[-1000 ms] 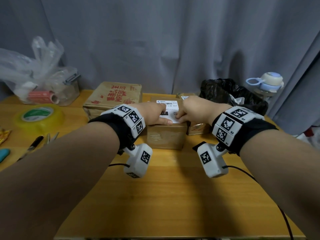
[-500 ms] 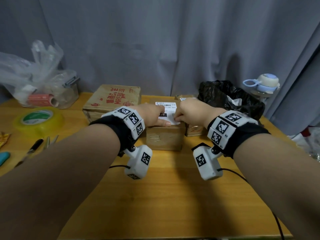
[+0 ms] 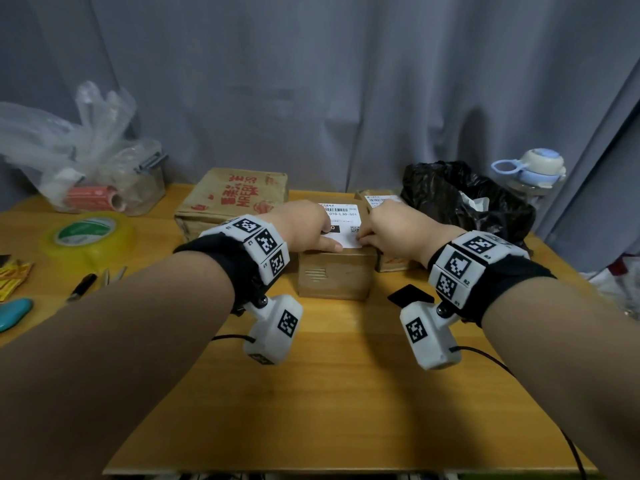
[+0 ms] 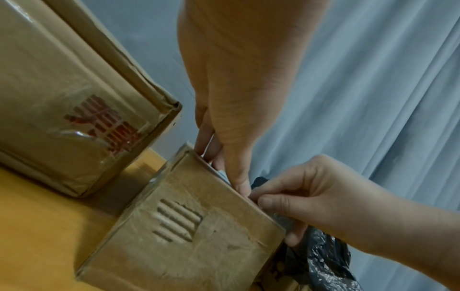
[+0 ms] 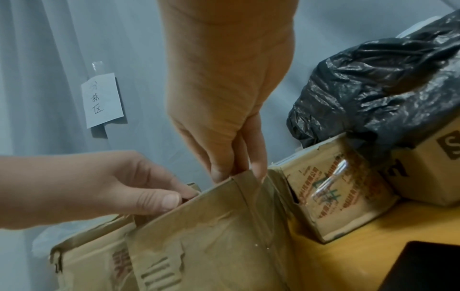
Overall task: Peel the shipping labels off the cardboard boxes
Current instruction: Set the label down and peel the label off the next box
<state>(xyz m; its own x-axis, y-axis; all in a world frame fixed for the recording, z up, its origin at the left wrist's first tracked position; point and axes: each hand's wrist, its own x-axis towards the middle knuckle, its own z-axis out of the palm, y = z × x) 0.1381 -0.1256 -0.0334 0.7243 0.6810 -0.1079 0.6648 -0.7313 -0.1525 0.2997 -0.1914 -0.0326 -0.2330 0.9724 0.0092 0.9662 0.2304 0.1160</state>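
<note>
While the label [image 3: 341,220] remains stuck flat on the small box [image 3: 334,275] mid-table [image 3: 311,393], it is pressed by the left hand [image 3: 304,225], its near corner picked at by the right hand [image 3: 391,226]; peeling is barely begun.

Both forearms reach forward from the lower corners of the head view, converging toward 12 o'clock, each wrist wrapped in a black band carrying white marker blocks and a white camera pod hanging beneath. The left hand [image 3: 304,226] lies palm down with straight fingers pressed flat, the thumb [image 3: 329,244] stretched toward 3 o'clock. The right hand [image 3: 391,230] sits just beside it, knuckles up, its thumb and curled fingertips [image 4: 268,200] pinched together at the near edge beneath them.
</note>
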